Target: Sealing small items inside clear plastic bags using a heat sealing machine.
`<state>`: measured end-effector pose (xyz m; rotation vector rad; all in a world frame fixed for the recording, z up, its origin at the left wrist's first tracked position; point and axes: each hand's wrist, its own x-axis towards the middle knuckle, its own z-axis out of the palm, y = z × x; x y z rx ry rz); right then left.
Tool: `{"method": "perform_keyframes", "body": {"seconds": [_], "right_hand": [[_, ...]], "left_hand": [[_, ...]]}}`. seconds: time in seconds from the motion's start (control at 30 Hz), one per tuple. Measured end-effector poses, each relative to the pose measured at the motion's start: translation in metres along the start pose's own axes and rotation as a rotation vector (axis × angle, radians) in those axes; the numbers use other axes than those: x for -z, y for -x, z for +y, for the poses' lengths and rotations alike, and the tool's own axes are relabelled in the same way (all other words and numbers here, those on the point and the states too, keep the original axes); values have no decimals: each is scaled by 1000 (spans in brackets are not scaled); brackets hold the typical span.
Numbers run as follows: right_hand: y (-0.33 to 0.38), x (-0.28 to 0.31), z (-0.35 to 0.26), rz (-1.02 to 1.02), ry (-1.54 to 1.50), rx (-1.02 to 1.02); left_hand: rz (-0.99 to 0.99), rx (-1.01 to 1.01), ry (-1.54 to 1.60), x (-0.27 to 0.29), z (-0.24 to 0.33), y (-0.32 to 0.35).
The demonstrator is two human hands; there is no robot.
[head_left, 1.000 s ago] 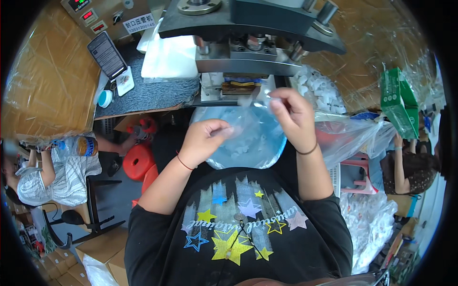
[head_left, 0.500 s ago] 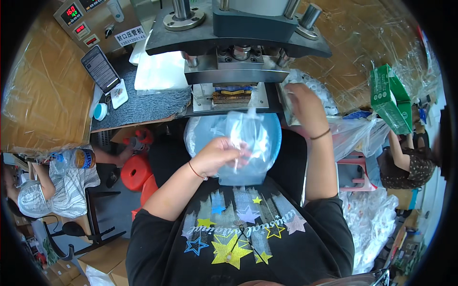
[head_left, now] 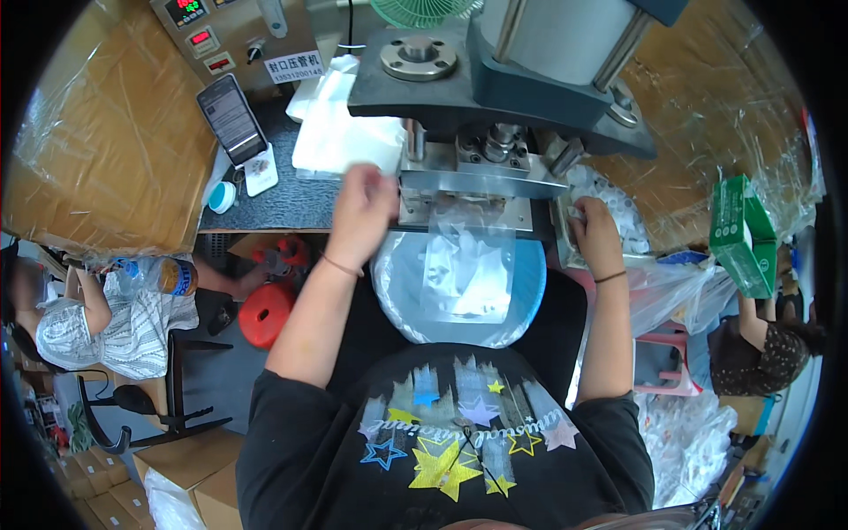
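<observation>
A clear plastic pouch (head_left: 468,274) reaches from the metal press (head_left: 481,181) out over the blue basin (head_left: 538,287); neither of my hands touches it. My left hand (head_left: 362,216) is at the near edge of a stack of whitish plastic bags (head_left: 340,141), left of the press. Its fingers are curled and blurred, so any grip on a bag cannot be made out. On the other side, my right hand (head_left: 599,240) is closed in a pinch beside a bin of small white round plastic pieces (head_left: 618,208). A whitish bit shows at its fingertips, too small to name.
A phone (head_left: 231,119) stands on the bench beside a small round tub (head_left: 222,197). Wrapped cartons (head_left: 106,132) rise on both sides. A green box (head_left: 742,234) is at the right, a red stool (head_left: 267,315) at the left. Other people sit on both sides.
My left hand has let go of the pouch, now at the press, and moved up and left to the bags. My right hand is lower, closed by the bin. The view has shifted.
</observation>
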<state>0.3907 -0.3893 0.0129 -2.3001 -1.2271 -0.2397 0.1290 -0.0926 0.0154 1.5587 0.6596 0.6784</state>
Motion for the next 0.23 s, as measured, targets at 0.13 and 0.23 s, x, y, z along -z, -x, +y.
{"method": "perform_keyframes", "body": {"seconds": [0.13,0.23], "right_hand": [[-3,-4,-8,24,-5,12],[-1,-9,0,26,22,-31]], "left_hand": [[215,-527,-975,36,4,-82],[-77,-373,-1432,46,-4,-110]]}}
